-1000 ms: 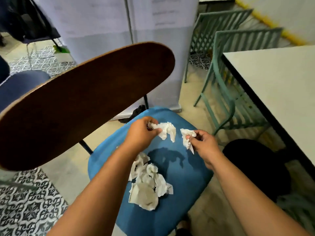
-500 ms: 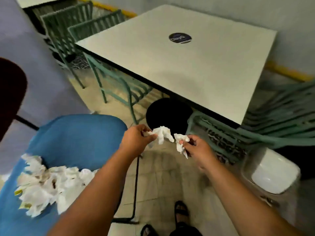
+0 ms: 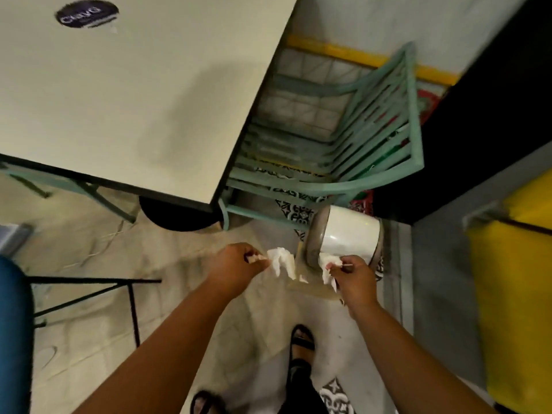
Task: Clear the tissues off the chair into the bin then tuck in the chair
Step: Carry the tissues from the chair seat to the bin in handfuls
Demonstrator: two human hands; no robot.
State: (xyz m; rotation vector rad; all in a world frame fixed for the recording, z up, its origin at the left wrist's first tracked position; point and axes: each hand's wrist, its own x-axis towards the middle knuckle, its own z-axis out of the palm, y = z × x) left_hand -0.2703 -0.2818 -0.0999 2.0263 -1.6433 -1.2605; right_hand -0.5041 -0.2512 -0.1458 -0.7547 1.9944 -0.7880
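Got a tissue [image 3: 280,259] pinched in my left hand [image 3: 239,264] and another [image 3: 328,264] in my right hand [image 3: 352,271], so I'd get both right over the bin [image 3: 346,234] lid before letting go.

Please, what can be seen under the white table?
Under the table a round black base stands on the floor, beside the teal legs of a metal chair that is partly pushed under. The tabletop hides the column and everything farther below.

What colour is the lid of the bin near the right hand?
White, on a greyish see-through body; the bin lid shows best in the head view.
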